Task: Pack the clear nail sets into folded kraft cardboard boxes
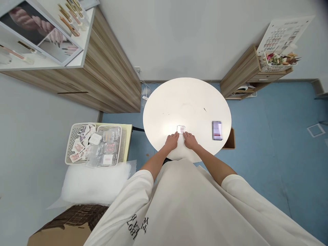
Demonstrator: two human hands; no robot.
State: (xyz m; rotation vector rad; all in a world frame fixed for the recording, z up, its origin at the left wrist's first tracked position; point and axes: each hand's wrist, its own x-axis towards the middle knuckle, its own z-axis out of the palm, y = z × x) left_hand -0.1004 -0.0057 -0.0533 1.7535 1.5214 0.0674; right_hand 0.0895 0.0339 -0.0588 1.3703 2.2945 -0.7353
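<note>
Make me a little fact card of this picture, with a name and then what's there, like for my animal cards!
Table: white, rounded
Left hand: fingers at the near left corner of a small clear case
Right hand: fingers at its near right corner; too small to tell how firmly
Case: flat on the table, something pinkish showing in it
Phone: on the table, to the right of the hands, screen blurred
Left side: white basket of printed cards, beside another with clear cases
Far right: flowers in a basket on a wooden cabinet
</note>
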